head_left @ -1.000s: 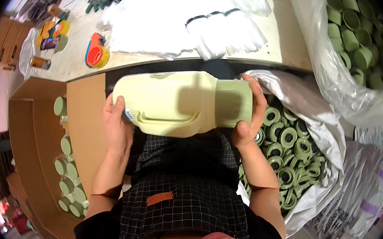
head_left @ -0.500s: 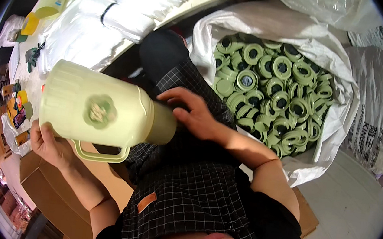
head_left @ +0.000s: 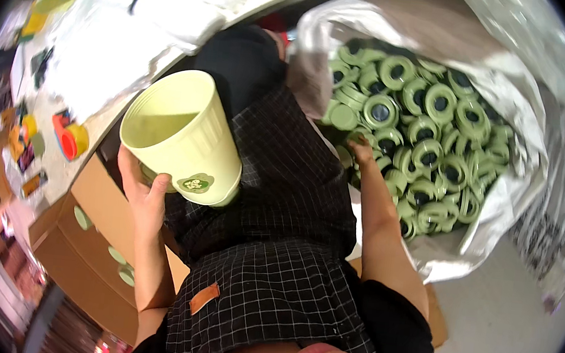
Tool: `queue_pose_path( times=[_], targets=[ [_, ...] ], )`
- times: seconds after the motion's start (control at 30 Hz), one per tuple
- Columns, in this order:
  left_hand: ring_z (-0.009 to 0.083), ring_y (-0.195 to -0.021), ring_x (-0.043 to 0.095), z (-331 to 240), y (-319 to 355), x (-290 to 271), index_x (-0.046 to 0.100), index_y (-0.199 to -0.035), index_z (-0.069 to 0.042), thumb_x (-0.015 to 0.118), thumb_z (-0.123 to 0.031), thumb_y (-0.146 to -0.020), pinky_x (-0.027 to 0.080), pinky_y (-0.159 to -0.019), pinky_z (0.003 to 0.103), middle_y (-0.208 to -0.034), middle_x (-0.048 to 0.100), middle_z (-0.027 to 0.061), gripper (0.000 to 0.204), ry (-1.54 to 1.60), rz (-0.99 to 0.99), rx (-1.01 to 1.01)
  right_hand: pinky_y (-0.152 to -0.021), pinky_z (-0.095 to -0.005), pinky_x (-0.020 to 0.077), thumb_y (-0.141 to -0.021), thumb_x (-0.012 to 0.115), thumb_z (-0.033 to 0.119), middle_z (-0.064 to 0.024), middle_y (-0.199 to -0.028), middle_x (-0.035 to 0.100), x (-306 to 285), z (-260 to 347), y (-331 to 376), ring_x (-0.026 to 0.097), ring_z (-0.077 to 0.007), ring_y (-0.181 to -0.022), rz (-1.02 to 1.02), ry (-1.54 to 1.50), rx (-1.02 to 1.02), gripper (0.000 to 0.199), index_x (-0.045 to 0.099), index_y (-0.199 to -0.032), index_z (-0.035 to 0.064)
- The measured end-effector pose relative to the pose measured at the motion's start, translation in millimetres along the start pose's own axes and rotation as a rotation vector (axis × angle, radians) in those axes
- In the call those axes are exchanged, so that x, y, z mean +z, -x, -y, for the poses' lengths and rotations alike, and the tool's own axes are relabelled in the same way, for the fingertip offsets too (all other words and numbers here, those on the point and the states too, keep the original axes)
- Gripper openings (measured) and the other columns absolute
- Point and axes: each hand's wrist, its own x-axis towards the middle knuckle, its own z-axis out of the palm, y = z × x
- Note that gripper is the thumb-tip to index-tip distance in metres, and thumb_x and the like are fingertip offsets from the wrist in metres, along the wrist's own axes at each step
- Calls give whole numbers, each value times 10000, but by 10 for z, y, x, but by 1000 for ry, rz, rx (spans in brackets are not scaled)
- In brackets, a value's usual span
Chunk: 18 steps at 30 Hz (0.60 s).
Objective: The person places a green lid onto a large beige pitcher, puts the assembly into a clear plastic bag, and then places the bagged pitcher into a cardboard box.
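As I look down through the head camera, the biggest thing in view is the large translucent plastic sack [head_left: 498,220] on my right, slumped open on the floor and packed with round pale green plastic lids with dark centres [head_left: 430,151]. My right hand [head_left: 362,150] is down among them at the near edge of the heap; the fingers are buried in the lids, so I cannot tell whether they are closed on one or only feeling for it. Next in size, the light green ribbed plastic jug [head_left: 179,139] sits over my lap to the left of the checked black garment [head_left: 274,258], tilted with its open mouth facing up toward the camera and a small flower badge on its side. My left hand [head_left: 143,193] grips it from below, fingers wrapped up the wall. I judge the work to be early for this piece: the jug is held ready and its mouth is bare, with no lid on it yet, and the sack is far from used up. Around me, a white-covered worktable [head_left: 139,37] runs above the jug, with a red and yellow roll of tape [head_left: 69,140] and small clutter on it. Brown cardboard boxes [head_left: 82,252] stand at my lower left with a few green pieces inside. The sack's crumpled rim and my own knee crowd the reach to the lids.
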Motion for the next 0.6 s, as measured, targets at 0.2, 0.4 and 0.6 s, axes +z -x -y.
queue_pose_path(
  times=[0.2,0.4,0.6],
  targets=[
    [108,-868,589,339,-192,198,387,-1426,5,650,-562,-883,488,-736,244,-1044,604,44,828,205,0,-121,-1049,-338,433,-875,710,313,-136,-1384,552,-710,-1086,-1397,491,-235,-1312,54,-14,54,518,520,-1323,134],
    [98,-730,571,355,124,43,462,-1376,-7,504,-402,-1014,466,-676,227,-847,609,0,537,263,56,-118,-912,-388,482,-790,787,300,-123,-1152,640,-69,-541,-795,593,-262,-1040,-104,47,-257,514,613,-1173,6],
    [228,-998,675,-224,-29,-51,531,-1312,-22,514,-323,-1006,528,-872,350,-1099,679,115,429,38,156,94,-859,-384,477,-728,779,-2,-142,-997,614,-410,454,-177,609,-271,-887,-681,-56,-617,453,500,-1085,11]
  ],
)
